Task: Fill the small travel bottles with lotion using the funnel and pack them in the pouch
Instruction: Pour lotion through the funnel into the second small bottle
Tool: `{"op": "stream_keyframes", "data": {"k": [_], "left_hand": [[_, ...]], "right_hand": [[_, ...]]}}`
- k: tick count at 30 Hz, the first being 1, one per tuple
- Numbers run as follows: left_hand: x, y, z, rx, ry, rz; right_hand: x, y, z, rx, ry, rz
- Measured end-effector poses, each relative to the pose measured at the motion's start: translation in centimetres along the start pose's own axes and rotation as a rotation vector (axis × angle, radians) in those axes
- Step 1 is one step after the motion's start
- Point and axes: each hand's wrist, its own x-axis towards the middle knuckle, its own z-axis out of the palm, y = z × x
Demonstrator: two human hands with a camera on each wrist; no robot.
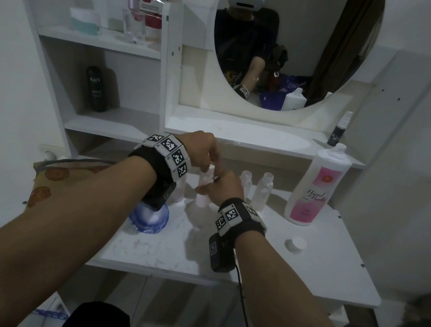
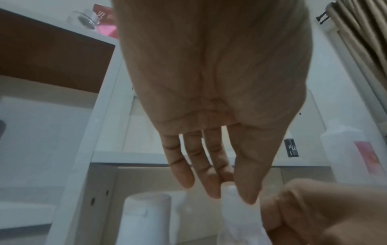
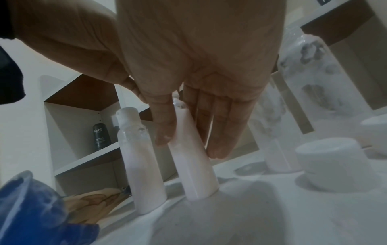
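Observation:
A small travel bottle [image 1: 203, 190] full of pale lotion stands on the white vanity top [image 1: 321, 257]. My right hand [image 1: 213, 186] grips its body; in the right wrist view the right hand [image 3: 186, 145] has its fingers either side of the bottle [image 3: 194, 170]. My left hand [image 1: 212, 164] reaches down from above and pinches the bottle's top, its cap [image 2: 230, 190] between thumb and fingertips of that hand [image 2: 230, 194]. A second filled, capped bottle [image 3: 140, 165] stands just left. The blue funnel [image 1: 150, 218] lies under my left wrist. The patterned pouch [image 1: 44, 182] lies at the left edge.
Two more small bottles [image 1: 245, 181] [image 1: 264, 190], open-topped and smeared inside, stand behind my right hand. The big pink-labelled lotion bottle [image 1: 316, 187] stands uncapped at the right, with a loose white cap [image 1: 295, 243] in front. Shelves and a mirror rise behind.

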Motion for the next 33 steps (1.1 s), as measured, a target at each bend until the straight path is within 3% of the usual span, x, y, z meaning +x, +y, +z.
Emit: {"op": "stream_keyframes", "data": {"k": [5,10,15,20,24,29,33], "left_hand": [[0.1,-0.2,0.5,0.02,0.102,-0.023],[0.0,-0.2,0.4,-0.024,0.019,0.04],[-0.2,-0.9,0.8,-0.004,0.094,-0.013],[0.0,-1.2,1.1,-0.039,0.052,0.033],[0.1,-1.1,1.0,0.18,0.161,0.005],[0.1,-0.9,0.9,0.178,0.094,0.029],[0.2,-1.0,1.4,0.219,0.165,-0.025]], "right_hand": [[0.0,0.1,-0.1,0.003,-0.006,0.006],[0.0,-0.1,-0.1,-0.011,-0.013,0.032],[0.2,-0.2,0.0,-0.004,-0.013,0.047],[0.2,-0.3,0.0,-0.007,-0.023,0.053],[0.2,-0.5,0.0,0.002,-0.03,0.076],[0.3,-0.6,-0.2,-0.012,-0.049,0.075],[0.2,-0.7,-0.2,-0.015,-0.05,0.08]]}}
